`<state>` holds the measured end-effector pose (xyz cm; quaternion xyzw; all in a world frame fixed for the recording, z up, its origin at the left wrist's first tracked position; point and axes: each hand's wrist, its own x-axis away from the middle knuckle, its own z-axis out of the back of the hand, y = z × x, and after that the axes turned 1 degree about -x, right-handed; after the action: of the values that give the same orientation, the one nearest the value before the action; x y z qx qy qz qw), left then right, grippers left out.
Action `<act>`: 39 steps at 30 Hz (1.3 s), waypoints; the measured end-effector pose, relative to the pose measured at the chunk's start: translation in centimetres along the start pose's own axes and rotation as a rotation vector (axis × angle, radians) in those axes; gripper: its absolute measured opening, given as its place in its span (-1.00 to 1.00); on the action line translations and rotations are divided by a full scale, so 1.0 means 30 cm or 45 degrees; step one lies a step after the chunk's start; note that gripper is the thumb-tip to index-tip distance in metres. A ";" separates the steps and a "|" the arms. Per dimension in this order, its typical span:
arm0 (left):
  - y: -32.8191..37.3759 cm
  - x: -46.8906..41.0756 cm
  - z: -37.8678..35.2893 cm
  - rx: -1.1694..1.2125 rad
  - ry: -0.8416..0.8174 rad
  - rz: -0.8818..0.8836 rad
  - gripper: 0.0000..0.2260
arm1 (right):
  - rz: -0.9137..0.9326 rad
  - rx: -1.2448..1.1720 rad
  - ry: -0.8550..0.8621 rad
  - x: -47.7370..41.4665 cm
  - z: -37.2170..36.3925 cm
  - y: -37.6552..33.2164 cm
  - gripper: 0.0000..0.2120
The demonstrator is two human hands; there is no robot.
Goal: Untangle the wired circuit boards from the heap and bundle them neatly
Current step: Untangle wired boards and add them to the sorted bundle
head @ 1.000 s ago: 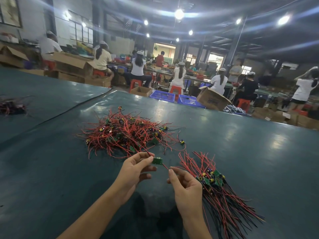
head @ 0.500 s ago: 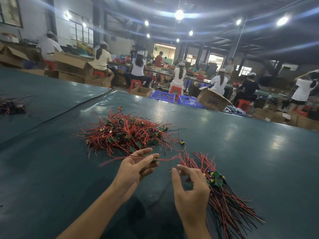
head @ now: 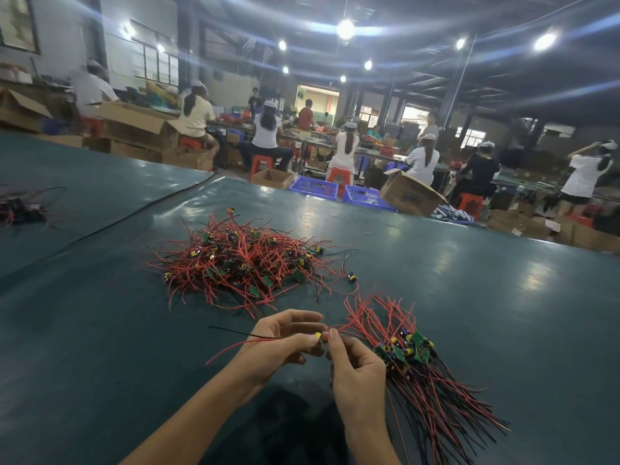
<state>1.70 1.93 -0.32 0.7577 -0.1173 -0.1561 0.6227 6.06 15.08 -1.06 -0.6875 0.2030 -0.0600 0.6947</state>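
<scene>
A tangled heap of wired circuit boards (head: 241, 263), red and black wires with small green boards, lies on the dark green table (head: 469, 297) ahead of me. To the right lies a sorted bundle (head: 416, 370), boards aligned, wires fanned toward me and away. Between my hands is one small board with a yellow part (head: 318, 337). My left hand (head: 285, 344) pinches it, and its red and black wires (head: 235, 345) trail left. My right hand (head: 355, 367) pinches the same board from the right with thumb and forefinger.
A smaller wire clump (head: 20, 209) sits at the far left on the neighbouring table section. Beyond the table's far edge stand cardboard boxes (head: 409, 196), blue crates (head: 315, 187) and seated workers at benches.
The single board has come free of the heap and moved toward me. My hands have closed together on it, and its wires now trail to the left.
</scene>
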 end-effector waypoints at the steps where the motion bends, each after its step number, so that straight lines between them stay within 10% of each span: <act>1: 0.005 0.004 -0.006 -0.004 0.005 0.039 -0.75 | -0.003 -0.008 0.002 0.000 -0.001 -0.001 -0.78; 28: 0.048 0.030 -0.043 -0.193 0.050 -0.048 -0.74 | -0.342 -0.728 0.669 -0.126 0.112 -0.004 -0.80; 39: 0.041 0.028 -0.054 -0.311 0.048 -0.025 -0.81 | -0.262 -0.307 0.104 -0.007 -0.034 -0.017 -0.76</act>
<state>3.11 2.86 1.09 0.6802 -0.0782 -0.1609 0.7109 5.59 14.18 -0.50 -0.7799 0.1653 -0.1342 0.5886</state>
